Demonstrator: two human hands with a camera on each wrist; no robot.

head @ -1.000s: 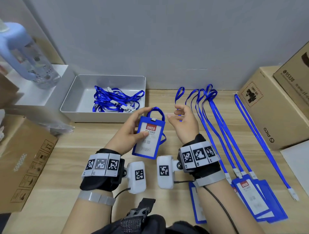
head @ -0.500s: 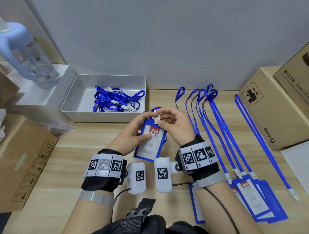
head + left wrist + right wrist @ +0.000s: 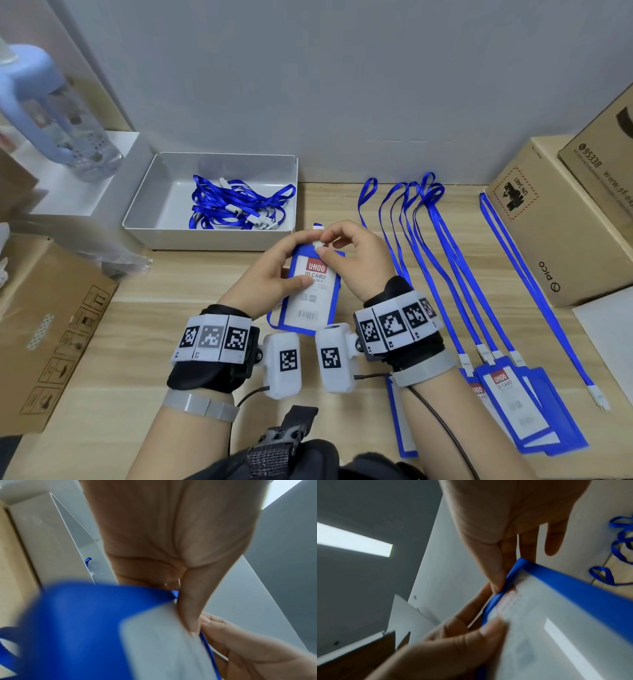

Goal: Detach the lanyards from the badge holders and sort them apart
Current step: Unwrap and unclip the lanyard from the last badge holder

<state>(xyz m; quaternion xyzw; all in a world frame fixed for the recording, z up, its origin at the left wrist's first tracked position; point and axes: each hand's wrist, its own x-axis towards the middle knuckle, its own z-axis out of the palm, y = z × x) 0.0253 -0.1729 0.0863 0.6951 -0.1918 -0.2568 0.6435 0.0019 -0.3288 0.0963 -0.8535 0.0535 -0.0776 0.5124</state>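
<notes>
- Both hands hold one badge holder (image 3: 306, 294) above the table (image 3: 144, 342), between the two wrists.
- Left hand (image 3: 270, 274) grips the holder by its left edge, thumb across the card face, fingers behind.
- Right hand (image 3: 356, 263) pinches the white clip (image 3: 318, 244) at the holder's top edge, thumb below and index finger above.
- Tray (image 3: 219, 240) with loose lanyards (image 3: 236, 205) lies just beyond the left hand.
- More lanyards (image 3: 442, 260) with holders attached stretch out right of the right hand, their holders (image 3: 513, 404) near that forearm.
- Compared with half a second earlier, the grips match; a second ago the right hand was open and off the holder.
</notes>
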